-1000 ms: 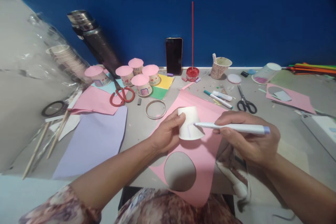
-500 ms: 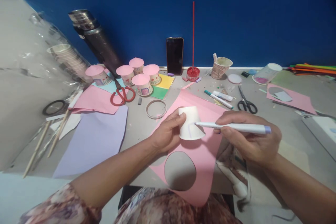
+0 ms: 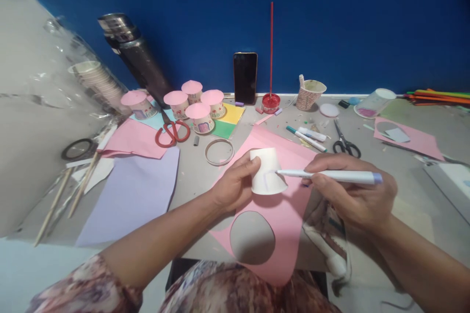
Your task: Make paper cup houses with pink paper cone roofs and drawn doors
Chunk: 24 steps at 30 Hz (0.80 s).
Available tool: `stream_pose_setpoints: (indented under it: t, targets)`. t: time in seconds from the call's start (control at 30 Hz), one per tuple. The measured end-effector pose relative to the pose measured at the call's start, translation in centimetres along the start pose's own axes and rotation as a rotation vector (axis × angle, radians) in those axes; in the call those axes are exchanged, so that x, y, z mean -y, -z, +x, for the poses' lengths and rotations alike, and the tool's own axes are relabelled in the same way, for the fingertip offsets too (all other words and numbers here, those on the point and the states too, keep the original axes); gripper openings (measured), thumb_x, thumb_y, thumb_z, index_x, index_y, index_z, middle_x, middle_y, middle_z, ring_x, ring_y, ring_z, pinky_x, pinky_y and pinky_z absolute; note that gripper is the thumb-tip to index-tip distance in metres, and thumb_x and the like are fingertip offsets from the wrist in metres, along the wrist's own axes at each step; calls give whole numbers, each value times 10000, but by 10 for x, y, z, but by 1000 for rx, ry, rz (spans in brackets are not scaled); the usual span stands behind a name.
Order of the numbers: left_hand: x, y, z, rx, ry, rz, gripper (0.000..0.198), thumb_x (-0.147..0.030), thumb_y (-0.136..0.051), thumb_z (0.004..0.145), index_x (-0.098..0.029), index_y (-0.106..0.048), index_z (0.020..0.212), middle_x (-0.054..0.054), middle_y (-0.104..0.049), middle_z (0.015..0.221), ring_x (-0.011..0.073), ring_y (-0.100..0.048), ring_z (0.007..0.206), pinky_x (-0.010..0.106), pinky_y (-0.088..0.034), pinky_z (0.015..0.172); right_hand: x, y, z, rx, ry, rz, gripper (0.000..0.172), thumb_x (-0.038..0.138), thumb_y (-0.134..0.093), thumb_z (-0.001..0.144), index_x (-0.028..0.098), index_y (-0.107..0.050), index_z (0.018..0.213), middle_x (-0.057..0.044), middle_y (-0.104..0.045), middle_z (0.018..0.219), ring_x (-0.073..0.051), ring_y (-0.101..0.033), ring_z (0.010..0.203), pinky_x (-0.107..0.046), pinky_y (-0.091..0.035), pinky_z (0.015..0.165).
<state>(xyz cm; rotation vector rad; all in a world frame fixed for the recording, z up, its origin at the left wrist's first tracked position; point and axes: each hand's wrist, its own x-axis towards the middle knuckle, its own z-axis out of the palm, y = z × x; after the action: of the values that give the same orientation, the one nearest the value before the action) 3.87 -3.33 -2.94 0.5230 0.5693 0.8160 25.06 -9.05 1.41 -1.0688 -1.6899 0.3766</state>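
Note:
My left hand (image 3: 237, 181) grips a white paper cup (image 3: 265, 183), turned upside down, with the thumb on its side. Faint lavender lines show on the cup's wall. My right hand (image 3: 352, 193) is closed around a white felt-tip marker (image 3: 341, 176) with a lavender end, and its tip touches the cup at those lines. Beneath both lies a pink paper sheet (image 3: 288, 234) with a large round hole cut in it. Several finished-looking cups with pink paper cone tops (image 3: 200, 112) and drawn patterns stand at the back left.
Red-handled scissors (image 3: 172, 134), a tape roll (image 3: 219, 151) and a lavender sheet (image 3: 135, 195) lie to the left. A black flask (image 3: 139, 58) leans behind. A phone (image 3: 245, 78) stands against the blue wall. On the right are black scissors (image 3: 345, 144) and markers (image 3: 306, 138).
The marker tip has slid slightly to the right along the cup, lengthening the lavender line a little. My right hand shifted with it; my left hand keeps its hold.

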Motion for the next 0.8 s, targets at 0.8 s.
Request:
stream_pose_setpoints:
  t: [0.8]
  targets:
    - [4, 2, 1, -36, -29, 129, 592, -448, -988, 647, -142, -668, 1040, 45, -703, 889, 170, -654, 769, 277, -522, 694, 3, -5, 3, 39, 69, 32, 213, 73, -709, 878, 262, -781, 946, -39, -808, 785, -212, -746, 606, -305, -566, 507]
